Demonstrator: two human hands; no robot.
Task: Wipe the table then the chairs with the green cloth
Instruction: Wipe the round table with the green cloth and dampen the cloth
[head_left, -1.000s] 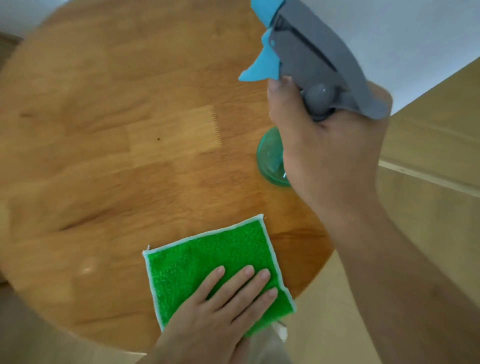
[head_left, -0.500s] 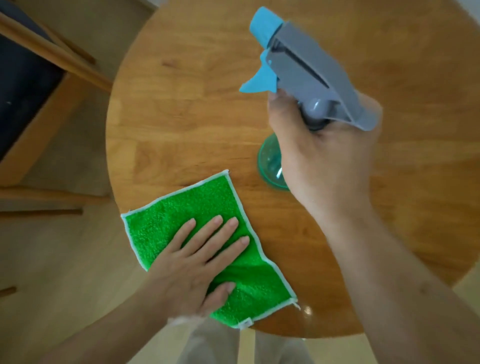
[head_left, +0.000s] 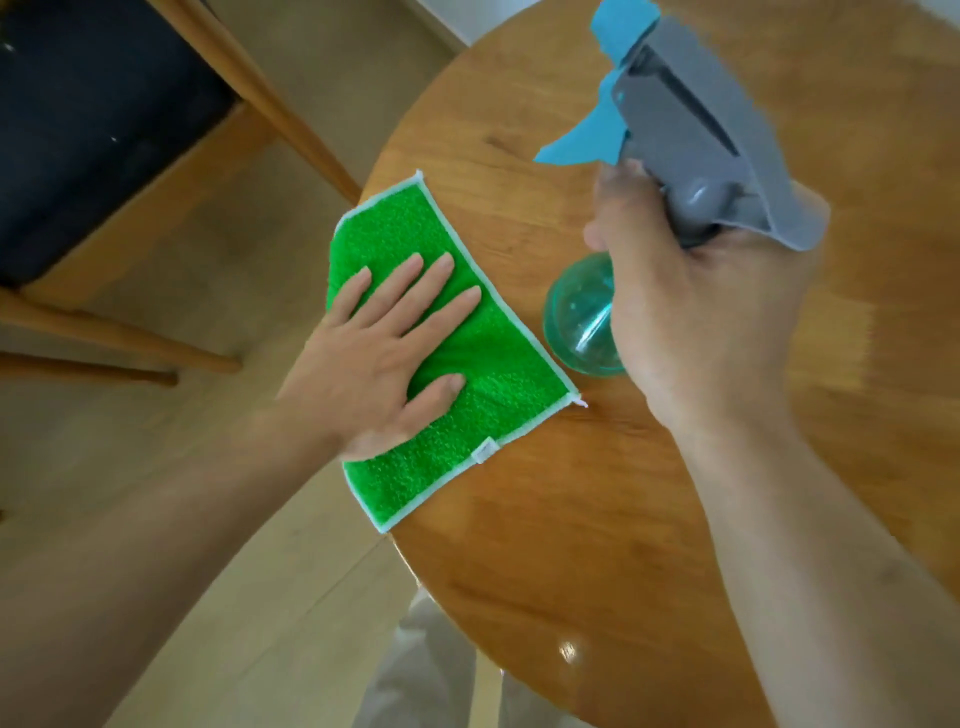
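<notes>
The green cloth (head_left: 488, 384) with a white hem lies flat on the left edge of the round wooden table (head_left: 649, 519), its left side hanging past the rim. My left hand (head_left: 379, 358) presses flat on the cloth, fingers spread. My right hand (head_left: 696, 312) is closed around the neck of a teal spray bottle (head_left: 582, 322) with a grey and blue trigger head, held above the table. A wooden chair (head_left: 218, 150) with a dark seat stands at the upper left.
Chair legs (head_left: 119, 338) stick out over the light wooden floor on the left, close to the table's rim. My trouser leg (head_left: 421, 675) shows below the table's near edge.
The cloth under my left hand has slid along the table's left rim, away from me. The view has swung left, bringing the chair in. The spray bottle stays raised in my right hand.
</notes>
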